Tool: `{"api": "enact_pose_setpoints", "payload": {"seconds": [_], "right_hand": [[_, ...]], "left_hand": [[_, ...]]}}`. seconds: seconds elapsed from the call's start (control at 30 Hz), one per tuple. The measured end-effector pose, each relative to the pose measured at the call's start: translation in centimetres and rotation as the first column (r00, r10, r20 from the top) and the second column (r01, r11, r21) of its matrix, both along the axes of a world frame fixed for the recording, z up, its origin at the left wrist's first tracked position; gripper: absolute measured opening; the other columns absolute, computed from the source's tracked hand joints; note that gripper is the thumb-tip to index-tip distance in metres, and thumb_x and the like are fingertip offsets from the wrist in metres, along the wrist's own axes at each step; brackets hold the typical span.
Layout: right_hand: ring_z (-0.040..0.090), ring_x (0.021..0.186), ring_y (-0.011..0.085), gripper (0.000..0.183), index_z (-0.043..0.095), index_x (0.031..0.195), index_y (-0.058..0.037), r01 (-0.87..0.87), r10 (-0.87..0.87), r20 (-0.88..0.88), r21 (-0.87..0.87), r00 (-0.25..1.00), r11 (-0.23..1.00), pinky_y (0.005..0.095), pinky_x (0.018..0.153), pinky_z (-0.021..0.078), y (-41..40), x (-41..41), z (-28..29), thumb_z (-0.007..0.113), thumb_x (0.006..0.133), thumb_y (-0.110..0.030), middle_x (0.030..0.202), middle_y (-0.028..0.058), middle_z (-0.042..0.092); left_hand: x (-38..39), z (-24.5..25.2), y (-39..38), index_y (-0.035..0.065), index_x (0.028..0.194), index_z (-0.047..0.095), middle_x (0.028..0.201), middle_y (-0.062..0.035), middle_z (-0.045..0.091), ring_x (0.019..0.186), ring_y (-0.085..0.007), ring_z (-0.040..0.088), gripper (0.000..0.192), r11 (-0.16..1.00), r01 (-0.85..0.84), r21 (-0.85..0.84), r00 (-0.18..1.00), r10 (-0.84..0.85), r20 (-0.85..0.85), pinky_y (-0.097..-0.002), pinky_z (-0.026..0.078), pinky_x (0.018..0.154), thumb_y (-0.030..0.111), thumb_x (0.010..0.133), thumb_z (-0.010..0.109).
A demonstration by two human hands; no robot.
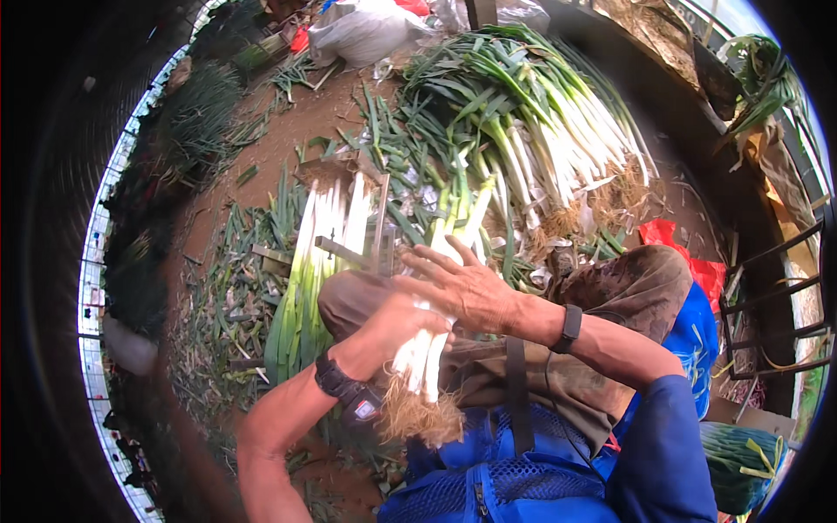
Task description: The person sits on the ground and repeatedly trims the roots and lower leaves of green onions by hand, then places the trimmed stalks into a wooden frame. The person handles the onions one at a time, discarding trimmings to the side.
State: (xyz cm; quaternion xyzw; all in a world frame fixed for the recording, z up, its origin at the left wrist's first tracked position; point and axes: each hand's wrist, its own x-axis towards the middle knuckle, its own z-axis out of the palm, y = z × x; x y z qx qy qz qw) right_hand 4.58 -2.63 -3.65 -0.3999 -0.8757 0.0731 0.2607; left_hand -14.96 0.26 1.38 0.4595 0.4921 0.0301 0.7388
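My left hand (402,327) is closed around the white shafts of a few leeks (425,359), whose brown roots hang towards my lap. My right hand (467,291) lies flat with spread fingers over the same leeks, just above my left hand; whether its palm presses on them is hidden. Their green leaves point away from me between my knees. Left of my knee, more leeks (314,242) lie in a metal and wood frame (381,222), roots at the far end. A large pile of leeks (556,131) lies ahead, roots towards the right.
Cut leaf scraps (222,307) cover the soil at the left. White sacks (366,29) stand at the far edge. A red plastic bag (680,248) lies beyond my right knee, beside a black metal rack (778,307). A tied green bundle (739,464) sits at the lower right.
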Motion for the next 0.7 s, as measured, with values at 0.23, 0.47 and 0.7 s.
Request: {"api": "enact_pose_setpoints", "payload": {"seconds": [0.23, 0.47, 0.7], "right_hand": [[0.060, 0.103, 0.0304, 0.079, 0.043, 0.154, -0.0101, -0.120, 0.087, -0.196, -0.164, 0.977, 0.979, 0.0498, 0.111, 0.0414, 0.9, -0.1, 2.6, 0.073, 0.081, -0.017, 0.104, 0.0109, 0.062], [0.068, 0.102, 0.0208, 0.040, 0.066, 0.123, -0.0019, -0.188, -0.314, -0.785, -0.473, 0.535, 0.861, 0.0370, 0.092, 0.0546, 2.7, 6.9, 11.9, 0.079, 0.087, -0.015, 0.112, 0.0110, 0.072], [0.067, 0.091, 0.0172, 0.047, 0.063, 0.122, 0.0004, -0.293, -0.399, -0.884, -0.460, 0.245, 0.838, 0.0328, 0.083, 0.0542, 3.5, 7.1, 17.9, 0.084, 0.082, -0.014, 0.098, 0.0058, 0.068]], "left_hand": [[-1.2, 7.6, 1.4, -0.0030, 0.125, 0.064, 0.106, -0.0129, 0.074, 0.097, -0.0203, 0.074, 0.042, 0.976, 0.217, 0.002, 0.976, -0.217, 0.018, -0.0319, 0.061, 0.085, 0.032, 0.101, 0.064], [-3.5, 14.8, 10.9, -0.0055, 0.157, 0.032, 0.150, -0.0252, 0.050, 0.134, -0.0311, 0.057, 0.084, 0.715, -0.270, 0.645, 0.909, -0.031, 0.415, -0.0477, 0.051, 0.109, 0.049, 0.101, 0.064], [7.7, 5.2, 4.1, 0.0004, 0.163, 0.013, 0.155, -0.0273, 0.042, 0.146, -0.0339, 0.043, 0.131, 0.117, -0.027, 0.993, 0.996, -0.082, 0.036, -0.0425, 0.039, 0.119, 0.043, 0.069, 0.095]]}}
